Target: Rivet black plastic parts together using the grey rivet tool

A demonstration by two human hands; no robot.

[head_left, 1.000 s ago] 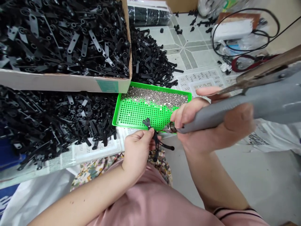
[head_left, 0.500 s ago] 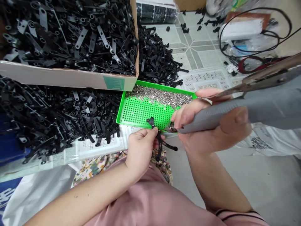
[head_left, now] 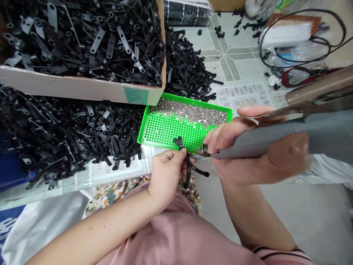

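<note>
Between its thumb and fingers, my left hand pinches a black branched plastic part at the near edge of the green tray. My right hand is wrapped round a grey power screwdriver, whose metal tip end points left at the held part. Whether the tip touches the part cannot be made out. Small silvery screws lie along the tray's far side, and its near side shows bare perforated green.
A cardboard box full of black plastic parts stands at the upper left, with loose black parts heaped around it. A black cable and red-handled scissors lie at the upper right.
The screwdriver and my right hand have shifted slightly right and look larger. My left hand keeps its pinch on the black part. The view has moved a little.
</note>
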